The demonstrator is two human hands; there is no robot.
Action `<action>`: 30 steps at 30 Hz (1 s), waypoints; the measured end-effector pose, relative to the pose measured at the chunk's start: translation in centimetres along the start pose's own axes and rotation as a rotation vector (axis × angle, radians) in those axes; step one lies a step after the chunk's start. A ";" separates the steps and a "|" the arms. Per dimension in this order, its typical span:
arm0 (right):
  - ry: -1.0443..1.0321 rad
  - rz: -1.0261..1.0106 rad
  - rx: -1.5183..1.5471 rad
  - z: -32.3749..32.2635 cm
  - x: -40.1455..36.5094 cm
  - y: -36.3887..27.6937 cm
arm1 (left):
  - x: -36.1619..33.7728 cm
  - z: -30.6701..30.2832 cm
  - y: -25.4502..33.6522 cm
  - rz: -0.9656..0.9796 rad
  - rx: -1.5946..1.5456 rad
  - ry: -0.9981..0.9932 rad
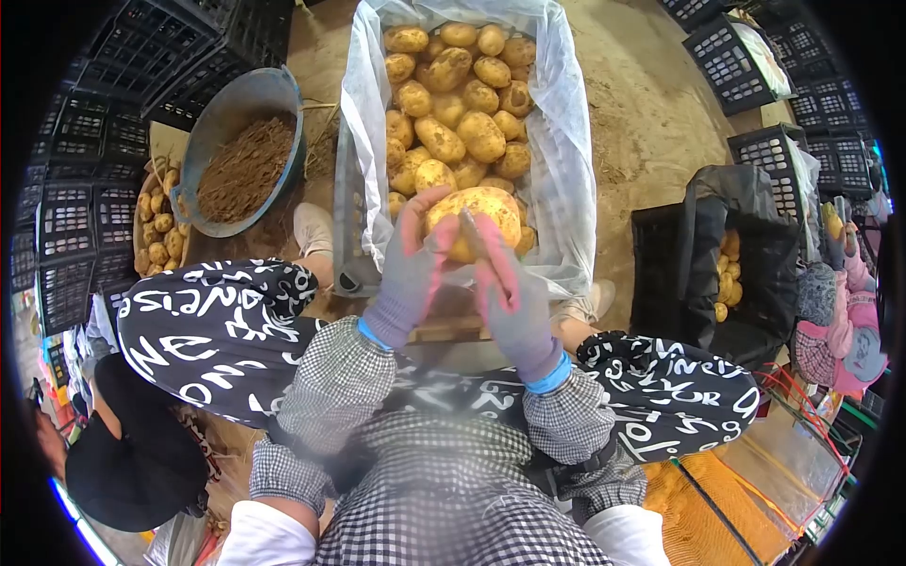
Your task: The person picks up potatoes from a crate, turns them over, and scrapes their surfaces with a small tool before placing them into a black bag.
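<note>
A large yellow potato (490, 204) is up near my hands, over the front end of a crate (351, 275) lined with white film and filled with potatoes (440, 140). My left hand (412, 269), in a grey and pink glove, closes on the potato's left side with thumb and fingers. From the right, my right hand (511, 307), gloved the same way, reaches over the potato's front with its fingers pressed together. A small grey tip shows at those fingers, and I cannot tell what they hold.
A blue-grey tub (294, 141) of soil stands at the left, beside a container of potatoes (159, 226). At the right is a crate with black lining (746, 198) and some potatoes inside. Black crates (142, 57) are stacked on both sides. A person (849, 330) is at the far right.
</note>
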State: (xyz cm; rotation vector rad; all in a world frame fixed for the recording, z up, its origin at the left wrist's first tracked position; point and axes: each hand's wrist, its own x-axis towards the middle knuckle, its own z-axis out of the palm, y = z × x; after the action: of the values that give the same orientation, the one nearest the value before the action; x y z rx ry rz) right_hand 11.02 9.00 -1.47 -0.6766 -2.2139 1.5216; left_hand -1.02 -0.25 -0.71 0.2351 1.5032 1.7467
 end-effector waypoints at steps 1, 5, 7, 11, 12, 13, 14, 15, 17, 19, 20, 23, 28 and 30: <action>0.009 0.145 0.077 -0.4 0.0 -0.7 | 0.1 0.0 -0.1 0.008 0.011 -0.002; -0.015 -0.066 -0.064 -0.1 -0.2 -0.1 | 0.2 -0.3 -0.4 0.007 0.009 -0.001; 0.187 -0.212 -0.217 -0.1 0.2 1.3 | 0.2 -0.1 -0.4 0.037 -0.020 -0.014; 0.335 0.187 0.173 -2.1 0.3 3.7 | 0.1 0.1 -0.5 0.169 -0.049 -0.067; 0.331 0.300 0.291 -2.4 0.4 3.9 | 0.1 0.2 -0.4 0.197 -0.051 -0.087; 0.283 0.341 0.358 -2.5 0.5 3.9 | 0.2 0.3 -0.3 0.217 -0.024 -0.131; 0.231 0.384 0.424 -2.6 0.5 3.8 | 0.1 0.5 -0.1 0.236 0.002 -0.172; 0.077 0.581 0.749 -3.1 0.7 2.1 | -0.1 0.6 0.2 0.251 0.031 -0.211; 0.063 0.581 1.046 -2.8 1.2 -0.5 | -0.5 0.4 1.0 0.420 0.248 -0.364; -0.190 0.460 1.395 -3.3 1.4 1.4 | -0.6 0.2 0.8 0.330 0.077 -0.339; -0.137 0.426 1.383 -3.2 0.6 3.1 | -0.7 0.1 0.6 0.289 -0.011 -0.322; -0.032 0.313 1.306 -3.3 0.5 1.6 | 0.1 -0.4 1.3 0.198 -0.236 -0.235; -0.034 0.269 1.116 -3.9 1.0 0.0 | -0.2 1.1 1.4 0.227 0.044 -0.346; -0.053 0.271 1.115 -3.9 0.9 -0.3 | -0.4 0.9 1.2 0.206 0.045 -0.380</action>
State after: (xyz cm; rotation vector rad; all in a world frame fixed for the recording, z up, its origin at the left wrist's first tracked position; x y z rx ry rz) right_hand 12.41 12.35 0.17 -0.5368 -0.9779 2.5172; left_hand -0.78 0.23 0.78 0.7245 1.2737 1.7079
